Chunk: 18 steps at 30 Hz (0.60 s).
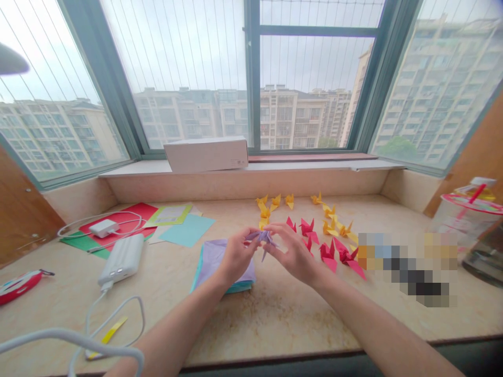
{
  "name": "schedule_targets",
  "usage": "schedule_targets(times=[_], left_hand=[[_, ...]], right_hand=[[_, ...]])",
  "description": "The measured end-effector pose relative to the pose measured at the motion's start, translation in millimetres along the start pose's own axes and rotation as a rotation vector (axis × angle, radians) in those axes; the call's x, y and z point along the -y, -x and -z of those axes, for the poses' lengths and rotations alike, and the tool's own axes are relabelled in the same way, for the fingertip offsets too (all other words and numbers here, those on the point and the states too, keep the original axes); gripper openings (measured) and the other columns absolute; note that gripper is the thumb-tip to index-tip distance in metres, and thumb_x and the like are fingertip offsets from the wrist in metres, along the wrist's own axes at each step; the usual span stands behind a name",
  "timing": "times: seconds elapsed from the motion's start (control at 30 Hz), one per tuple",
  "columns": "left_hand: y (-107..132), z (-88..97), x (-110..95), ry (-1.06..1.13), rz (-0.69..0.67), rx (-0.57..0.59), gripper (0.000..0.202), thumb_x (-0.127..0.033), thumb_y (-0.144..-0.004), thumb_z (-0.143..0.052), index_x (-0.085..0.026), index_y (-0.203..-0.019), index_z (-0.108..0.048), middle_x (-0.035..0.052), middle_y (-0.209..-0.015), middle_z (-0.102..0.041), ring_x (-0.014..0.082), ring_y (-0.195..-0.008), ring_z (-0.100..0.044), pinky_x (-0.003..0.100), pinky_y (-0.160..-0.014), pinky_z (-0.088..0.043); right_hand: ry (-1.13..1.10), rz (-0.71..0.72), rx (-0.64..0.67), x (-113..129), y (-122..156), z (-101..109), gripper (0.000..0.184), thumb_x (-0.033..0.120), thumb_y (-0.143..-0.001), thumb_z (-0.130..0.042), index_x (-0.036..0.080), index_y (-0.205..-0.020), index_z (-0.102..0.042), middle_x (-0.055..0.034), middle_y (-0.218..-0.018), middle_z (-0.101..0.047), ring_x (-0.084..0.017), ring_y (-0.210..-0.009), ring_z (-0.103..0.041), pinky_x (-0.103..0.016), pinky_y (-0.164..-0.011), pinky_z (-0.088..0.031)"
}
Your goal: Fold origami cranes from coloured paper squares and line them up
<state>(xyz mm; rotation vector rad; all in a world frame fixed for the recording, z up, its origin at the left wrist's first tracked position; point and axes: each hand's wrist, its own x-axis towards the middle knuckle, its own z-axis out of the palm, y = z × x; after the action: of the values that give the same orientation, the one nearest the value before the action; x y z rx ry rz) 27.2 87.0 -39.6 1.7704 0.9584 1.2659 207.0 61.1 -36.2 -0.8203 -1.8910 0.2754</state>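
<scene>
Lilac paper crane (261,237), light, soft and easily creased, held in the air above the tabletop (275,319), between both hands. Left hand (237,255) pinching its body; right hand (293,246) curled, fingertips gripping the opposite side. Safest hold at the thick folded body, not the thin wings. Red cranes (329,254) just beside.

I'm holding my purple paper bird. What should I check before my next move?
1. Left hand and right hand both on the purple origami bird: ok.
2. Its creases sharp: cannot tell, too small to see.
3. Lilac paper sheet on the stack, close by: ok.
4. Red origami cranes clear of the right hand: cannot tell, they sit very close.
5. White cable away from both hands: ok.
</scene>
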Motion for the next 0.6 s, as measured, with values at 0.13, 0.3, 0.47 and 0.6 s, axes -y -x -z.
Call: schedule_targets(times=[0.13, 0.3, 0.47, 0.6], left_hand=[[-1, 0.2, -3, 0.014, 0.031, -0.009, 0.019, -0.033, -0.084, -0.062, -0.016, -0.091, -0.069, 0.0029, -0.078, -0.070, 0.0135, -0.065, -0.062, 0.024, -0.060, -0.048], [-2, 0.9, -11, 0.022, 0.076, -0.018, 0.022, -0.036, -0.083, -0.064, -0.016, -0.089, -0.069, 0.0035, -0.079, -0.069, 0.0136, -0.066, -0.061, 0.023, -0.060, -0.046], [-2, 0.9, -13, 0.025, 0.090, -0.021, 0.024, -0.038, -0.083, -0.064, -0.015, -0.088, -0.068, 0.0031, -0.075, -0.068, 0.0143, -0.066, -0.060, 0.024, -0.060, -0.046], [-3, 0.3, -13, 0.046, 0.092, -0.043, 0.024, -0.038, -0.082, -0.065, -0.015, -0.089, -0.068, 0.0033, -0.076, -0.068, 0.0144, -0.067, -0.060, 0.024, -0.060, -0.045]], right_hand=[[-0.061, -0.019, -0.071, 0, -3, 2, 0.018, 0.029, -0.092, -0.060, 0.025, -0.109, -0.067, -0.0064, -0.110, -0.069, -0.021, -0.105, -0.064, -0.037, -0.092, -0.052], [-0.085, -0.151, -0.161, -1, -3, 3, 0.019, 0.030, -0.088, -0.065, 0.024, -0.104, -0.071, -0.0045, -0.102, -0.076, -0.022, -0.095, -0.071, -0.035, -0.086, -0.056], [-0.073, -0.235, -0.250, 1, -4, 4, 0.017, 0.032, -0.088, -0.064, 0.023, -0.098, -0.074, -0.0051, -0.100, -0.076, -0.022, -0.093, -0.072, -0.036, -0.087, -0.055], [-0.058, -0.321, -0.277, 4, -6, 5, 0.021, 0.037, -0.088, -0.061, 0.021, -0.091, -0.074, -0.0058, -0.092, -0.076, -0.022, -0.086, -0.071, -0.034, -0.080, -0.055]])
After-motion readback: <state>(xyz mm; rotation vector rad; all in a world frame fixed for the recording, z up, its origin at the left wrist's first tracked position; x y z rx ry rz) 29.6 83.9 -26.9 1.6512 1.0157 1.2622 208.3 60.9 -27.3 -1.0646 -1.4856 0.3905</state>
